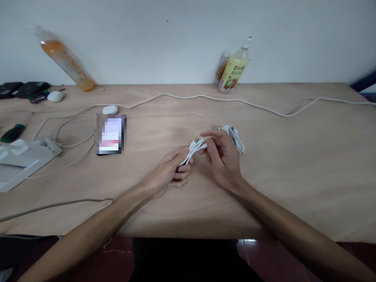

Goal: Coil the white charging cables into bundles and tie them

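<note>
Both my hands meet over the middle of the wooden table. My left hand is closed around a bundle of white cable, gripping its lower end. My right hand pinches the upper end of the same bundle near its plug with thumb and forefinger. A second coiled white cable lies on the table just behind my right hand, touching or almost touching it.
A phone lies left of centre, with a white earbud case behind it. A long white cord runs across the back. Two drink bottles lean at the wall. White packaging sits at the left edge.
</note>
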